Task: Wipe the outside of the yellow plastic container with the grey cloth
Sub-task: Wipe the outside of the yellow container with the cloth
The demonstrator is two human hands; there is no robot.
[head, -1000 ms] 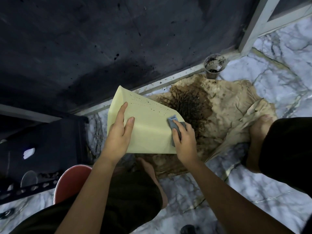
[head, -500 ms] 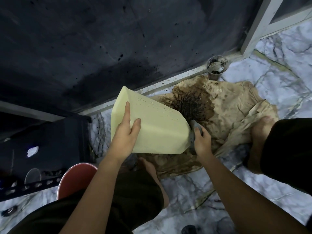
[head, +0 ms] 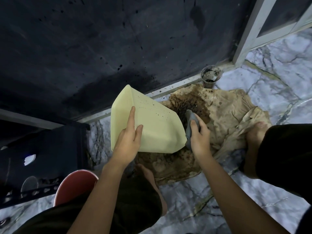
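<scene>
The yellow plastic container [head: 157,125] is held tilted above the floor, its wide flat side facing me, with small dark specks along its upper part. My left hand [head: 129,141] lies on that side with straight fingers, the thumb hidden under the lower edge. My right hand [head: 198,137] grips the grey cloth [head: 190,130] and presses it against the container's right side wall.
A stained brown cloth [head: 224,119] with a dark dirt patch is spread on the marble floor under the container. A dirty cup [head: 210,76] stands by the dark wall. A red stool [head: 74,184] and a black rack [head: 42,149] stand at the left. My bare feet rest on the brown cloth.
My right hand with the grey cloth has slid off the container's front face and round to its right side. The container has turned slightly; my left hand stays on it.
</scene>
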